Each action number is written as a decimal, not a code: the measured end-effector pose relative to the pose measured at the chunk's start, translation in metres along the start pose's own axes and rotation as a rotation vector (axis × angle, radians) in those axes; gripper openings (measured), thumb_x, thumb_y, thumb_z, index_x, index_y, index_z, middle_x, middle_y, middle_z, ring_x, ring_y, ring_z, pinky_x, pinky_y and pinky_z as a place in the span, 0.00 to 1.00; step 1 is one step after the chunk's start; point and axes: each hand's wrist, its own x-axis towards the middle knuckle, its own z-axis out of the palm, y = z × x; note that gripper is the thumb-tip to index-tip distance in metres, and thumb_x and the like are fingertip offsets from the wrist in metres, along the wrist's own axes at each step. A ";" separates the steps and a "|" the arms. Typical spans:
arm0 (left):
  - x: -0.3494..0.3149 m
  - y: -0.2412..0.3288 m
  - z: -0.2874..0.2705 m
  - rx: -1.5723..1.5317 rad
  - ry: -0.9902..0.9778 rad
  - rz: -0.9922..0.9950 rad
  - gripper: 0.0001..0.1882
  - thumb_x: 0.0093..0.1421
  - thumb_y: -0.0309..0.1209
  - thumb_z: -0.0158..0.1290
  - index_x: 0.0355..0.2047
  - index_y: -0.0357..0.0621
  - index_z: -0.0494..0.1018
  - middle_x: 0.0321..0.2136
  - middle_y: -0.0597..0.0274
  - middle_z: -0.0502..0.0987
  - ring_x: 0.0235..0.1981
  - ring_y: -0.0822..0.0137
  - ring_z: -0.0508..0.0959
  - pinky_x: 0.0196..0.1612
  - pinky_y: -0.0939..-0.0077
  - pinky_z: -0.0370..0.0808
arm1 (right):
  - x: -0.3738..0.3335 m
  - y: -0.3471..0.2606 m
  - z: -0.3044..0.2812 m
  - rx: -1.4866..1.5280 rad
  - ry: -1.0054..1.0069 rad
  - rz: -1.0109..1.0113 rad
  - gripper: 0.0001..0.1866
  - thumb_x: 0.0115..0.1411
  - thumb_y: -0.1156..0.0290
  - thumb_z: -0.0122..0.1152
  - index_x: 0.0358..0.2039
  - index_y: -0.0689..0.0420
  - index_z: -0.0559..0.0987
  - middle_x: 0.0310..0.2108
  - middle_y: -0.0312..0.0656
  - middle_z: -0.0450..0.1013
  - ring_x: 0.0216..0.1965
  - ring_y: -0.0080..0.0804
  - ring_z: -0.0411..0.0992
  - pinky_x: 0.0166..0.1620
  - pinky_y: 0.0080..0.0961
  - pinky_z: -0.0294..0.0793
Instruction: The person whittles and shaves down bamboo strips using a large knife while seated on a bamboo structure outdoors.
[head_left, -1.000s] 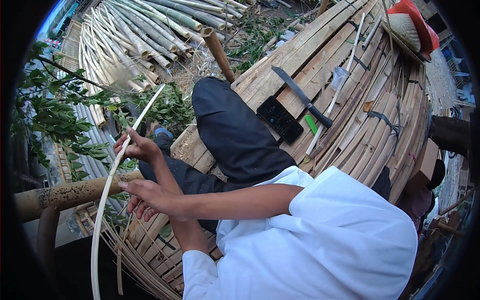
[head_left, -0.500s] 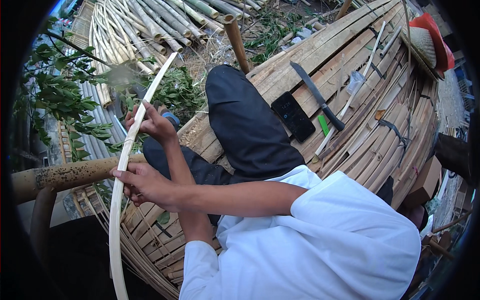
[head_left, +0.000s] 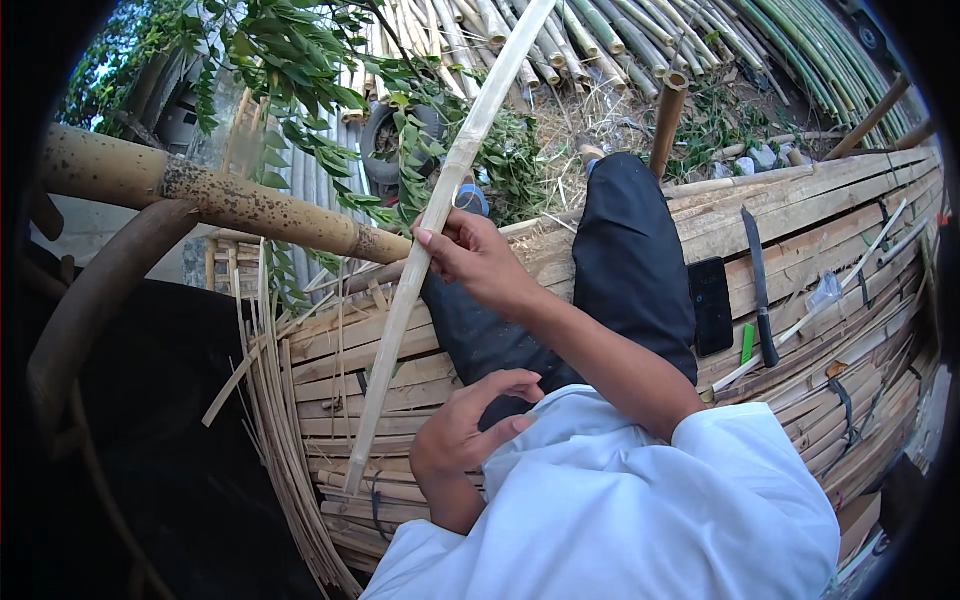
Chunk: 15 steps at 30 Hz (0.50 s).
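A long pale bamboo strip (head_left: 390,340) slants from the top edge down to the slatted platform, passing left of my legs. My right hand (head_left: 478,258) pinches it around its middle, thumb on the near face. My left hand (head_left: 468,425) is off the strip, close to my white shirt, with thumb and fingers apart and nothing between them. On the platform to my right lie a long knife (head_left: 758,285) with a dark handle, a black phone (head_left: 711,306) and a small green piece (head_left: 748,343).
A thick bamboo pole (head_left: 260,207) crosses at left, over a curved dark branch (head_left: 95,290). I sit on a platform of split bamboo (head_left: 800,240) with strips bundled along it. Leafy branches (head_left: 290,60), a tyre (head_left: 385,145) and stacked bamboo poles (head_left: 600,40) lie beyond.
My left hand has let go of the strip and drawn back toward my shirt. My right hand, still gripping it, has moved up along with the strip. The view has turned leftward.
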 end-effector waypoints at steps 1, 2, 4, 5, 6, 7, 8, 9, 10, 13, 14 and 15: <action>-0.014 0.000 -0.008 0.041 0.212 0.149 0.22 0.62 0.34 0.55 0.50 0.32 0.67 0.43 0.50 0.76 0.46 0.60 0.76 0.52 0.65 0.70 | 0.000 0.004 0.000 -0.010 -0.029 0.010 0.12 0.66 0.64 0.54 0.40 0.61 0.74 0.23 0.29 0.68 0.24 0.13 0.62 0.27 0.14 0.63; -0.020 -0.002 -0.011 0.081 0.414 0.298 0.23 0.61 0.36 0.56 0.50 0.32 0.67 0.42 0.51 0.76 0.44 0.61 0.76 0.51 0.66 0.71 | -0.001 0.005 -0.003 -0.023 -0.048 0.018 0.12 0.66 0.64 0.54 0.40 0.61 0.74 0.24 0.29 0.68 0.24 0.13 0.62 0.27 0.14 0.63; 0.002 0.006 -0.021 0.234 1.051 0.262 0.23 0.62 0.42 0.55 0.47 0.34 0.68 0.35 0.53 0.76 0.38 0.63 0.77 0.48 0.66 0.72 | -0.009 0.007 -0.002 0.032 -0.076 0.028 0.12 0.66 0.63 0.55 0.39 0.60 0.75 0.24 0.28 0.68 0.25 0.12 0.63 0.27 0.14 0.63; 0.002 -0.001 -0.030 0.238 1.074 0.261 0.23 0.62 0.42 0.55 0.47 0.34 0.68 0.35 0.53 0.76 0.38 0.63 0.77 0.48 0.66 0.72 | -0.011 0.008 -0.004 0.014 -0.117 0.043 0.14 0.65 0.61 0.57 0.41 0.60 0.75 0.26 0.29 0.69 0.26 0.13 0.64 0.28 0.14 0.63; 0.004 -0.016 -0.044 0.597 1.005 0.105 0.22 0.63 0.44 0.53 0.45 0.35 0.69 0.32 0.56 0.76 0.35 0.65 0.76 0.45 0.67 0.73 | -0.013 0.009 -0.009 -0.010 -0.145 0.050 0.17 0.64 0.59 0.58 0.44 0.59 0.76 0.27 0.29 0.69 0.27 0.14 0.65 0.29 0.14 0.64; 0.004 -0.027 -0.051 0.946 0.908 -0.059 0.21 0.65 0.45 0.51 0.44 0.37 0.69 0.29 0.59 0.75 0.31 0.67 0.76 0.41 0.69 0.74 | -0.014 0.012 -0.014 -0.009 -0.157 0.060 0.16 0.65 0.60 0.57 0.44 0.59 0.76 0.28 0.29 0.69 0.27 0.14 0.64 0.29 0.15 0.64; 0.004 -0.029 -0.050 0.945 0.903 -0.056 0.21 0.65 0.45 0.51 0.44 0.37 0.69 0.29 0.59 0.75 0.31 0.67 0.76 0.41 0.69 0.74 | -0.015 0.015 -0.019 -0.010 -0.152 0.058 0.16 0.65 0.60 0.57 0.44 0.59 0.76 0.28 0.29 0.69 0.27 0.14 0.64 0.29 0.15 0.64; 0.005 -0.030 -0.047 0.521 0.739 -0.200 0.20 0.66 0.45 0.49 0.42 0.37 0.70 0.26 0.61 0.74 0.29 0.70 0.75 0.37 0.72 0.73 | -0.016 0.018 -0.025 -0.064 -0.156 0.122 0.16 0.65 0.60 0.57 0.44 0.59 0.76 0.27 0.30 0.69 0.27 0.14 0.65 0.29 0.15 0.64; 0.005 -0.033 -0.043 0.099 0.555 -0.334 0.20 0.67 0.46 0.47 0.41 0.38 0.70 0.24 0.64 0.73 0.27 0.73 0.75 0.32 0.75 0.73 | -0.018 0.021 -0.031 -0.117 -0.156 0.187 0.15 0.65 0.60 0.57 0.44 0.59 0.76 0.27 0.30 0.69 0.27 0.14 0.65 0.29 0.15 0.64; 0.016 -0.042 -0.035 -0.177 0.538 -0.369 0.18 0.68 0.45 0.46 0.35 0.40 0.68 0.20 0.73 0.65 0.20 0.82 0.65 0.20 0.86 0.62 | -0.029 0.009 -0.043 -0.240 -0.163 0.145 0.17 0.65 0.60 0.57 0.45 0.60 0.75 0.26 0.31 0.69 0.27 0.16 0.66 0.30 0.16 0.66; 0.020 -0.042 -0.032 -0.277 0.574 -0.345 0.18 0.68 0.45 0.47 0.33 0.41 0.68 0.19 0.75 0.62 0.19 0.84 0.62 0.19 0.88 0.58 | -0.035 -0.001 -0.046 -0.344 -0.155 0.111 0.18 0.64 0.59 0.58 0.44 0.61 0.75 0.26 0.32 0.71 0.27 0.17 0.66 0.30 0.18 0.67; 0.025 -0.043 -0.032 -0.323 0.574 -0.348 0.16 0.68 0.44 0.47 0.32 0.43 0.67 0.19 0.77 0.59 0.19 0.85 0.58 0.18 0.89 0.54 | -0.044 -0.011 -0.057 -0.489 -0.141 0.093 0.20 0.63 0.59 0.59 0.48 0.61 0.74 0.25 0.34 0.71 0.27 0.19 0.68 0.31 0.21 0.69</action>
